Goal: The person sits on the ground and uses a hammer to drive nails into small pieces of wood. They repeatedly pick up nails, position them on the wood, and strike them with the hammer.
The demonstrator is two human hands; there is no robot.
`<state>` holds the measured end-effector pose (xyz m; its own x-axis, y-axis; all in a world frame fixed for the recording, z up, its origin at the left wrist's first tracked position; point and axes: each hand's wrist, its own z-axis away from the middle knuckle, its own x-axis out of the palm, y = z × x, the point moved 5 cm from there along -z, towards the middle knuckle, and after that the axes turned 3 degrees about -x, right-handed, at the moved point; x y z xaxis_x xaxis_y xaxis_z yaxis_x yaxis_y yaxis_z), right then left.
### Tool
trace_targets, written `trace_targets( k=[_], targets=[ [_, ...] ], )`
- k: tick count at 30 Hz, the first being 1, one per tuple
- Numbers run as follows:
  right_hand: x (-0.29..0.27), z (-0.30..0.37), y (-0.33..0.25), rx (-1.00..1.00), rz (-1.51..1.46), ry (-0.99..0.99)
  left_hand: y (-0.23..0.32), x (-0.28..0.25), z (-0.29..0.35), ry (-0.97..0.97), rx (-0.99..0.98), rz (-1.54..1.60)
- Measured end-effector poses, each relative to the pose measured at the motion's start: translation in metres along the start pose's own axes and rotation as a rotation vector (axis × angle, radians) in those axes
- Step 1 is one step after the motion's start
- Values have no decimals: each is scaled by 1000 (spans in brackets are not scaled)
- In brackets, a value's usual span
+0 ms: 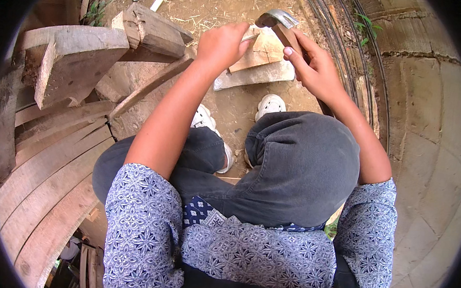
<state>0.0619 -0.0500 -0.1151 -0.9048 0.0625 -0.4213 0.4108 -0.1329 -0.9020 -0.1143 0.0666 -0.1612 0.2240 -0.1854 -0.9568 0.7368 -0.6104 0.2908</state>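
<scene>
My right hand [317, 67] is wrapped round the wooden handle of a claw hammer [276, 18]. Its metal head is raised over a pale wooden block [269, 49], which has a crack across its top. Under this block lies a whitish slab [255, 76] on the dirt. At the block's left edge my left hand [221, 45] is closed on a small, thin piece of wood [250, 36]. Only the end of that piece shows past my fingers. The hammer head is just to the right of it, apart from my left hand.
Thick timber offcuts [81, 58] are piled at the left, close to my left forearm. Curving wooden planks [56, 187] lie below them. Dark rods [362, 72] run along the right, beside a concrete surface [417, 154]. My white shoes [270, 104] stand near the slab.
</scene>
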Motion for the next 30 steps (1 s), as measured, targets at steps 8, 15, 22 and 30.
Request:
trace_targets(
  k=[8,15,22,30],
  targets=[
    [-9,12,2,94,-151,23,3,0,3,-127,-109,-107],
    [-23,36,31,212,-265,130,-4,5,2,-91,-50,-64],
    [-24,40,36,210,-308,143,-6,2,0,-137,-73,-65],
    [-13,39,35,208,-357,122,-2,-2,0,-176,-65,-80]
  ],
)
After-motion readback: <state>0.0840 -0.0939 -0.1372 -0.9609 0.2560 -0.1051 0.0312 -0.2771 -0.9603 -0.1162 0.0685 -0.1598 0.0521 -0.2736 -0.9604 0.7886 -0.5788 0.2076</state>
